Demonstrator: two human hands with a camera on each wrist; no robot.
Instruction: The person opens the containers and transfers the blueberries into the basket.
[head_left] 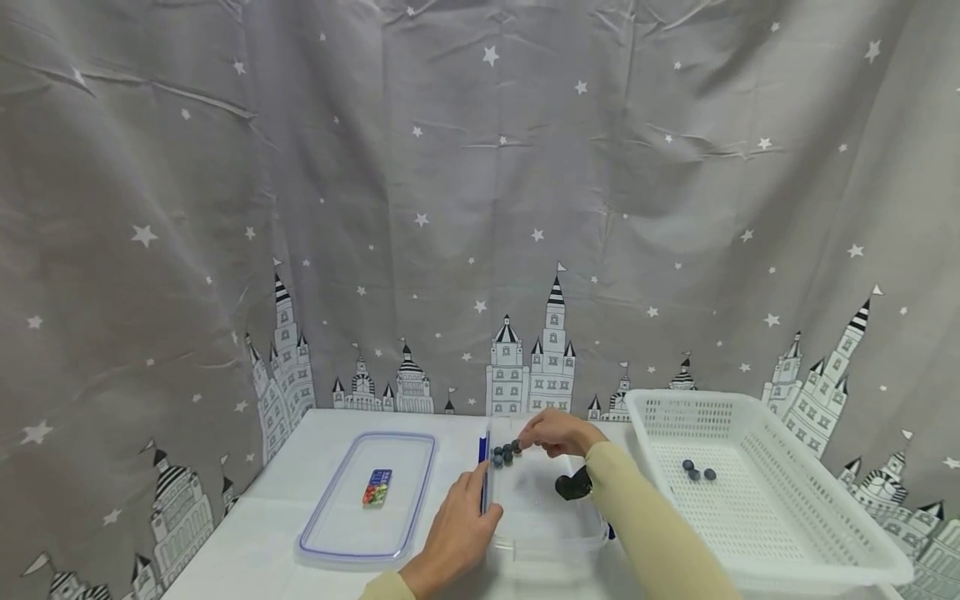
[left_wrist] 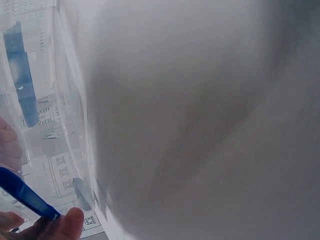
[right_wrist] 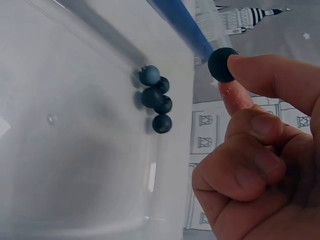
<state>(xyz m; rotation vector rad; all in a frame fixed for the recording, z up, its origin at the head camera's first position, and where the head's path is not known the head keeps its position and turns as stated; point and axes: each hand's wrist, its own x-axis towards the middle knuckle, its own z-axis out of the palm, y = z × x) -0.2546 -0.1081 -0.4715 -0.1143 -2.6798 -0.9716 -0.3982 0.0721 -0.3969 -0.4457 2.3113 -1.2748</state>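
A clear plastic container point(head_left: 547, 533) stands on the white table. Several blueberries point(head_left: 502, 456) lie in its far left corner, seen close in the right wrist view as a blueberry cluster point(right_wrist: 155, 97). My right hand point(head_left: 528, 440) hovers over that corner and pinches one blueberry point(right_wrist: 221, 64) between thumb and forefinger. My left hand point(head_left: 480, 492) grips the container's left wall by its blue latch point(left_wrist: 25, 192); thumb and fingers point(left_wrist: 55, 227) show around it.
The container's lid point(head_left: 337, 533), blue-rimmed with a coloured sticker, lies flat to the left. A white slotted basket point(head_left: 795, 500) at the right holds three blueberries point(head_left: 697, 472). A grey star-and-castle curtain hangs behind the table.
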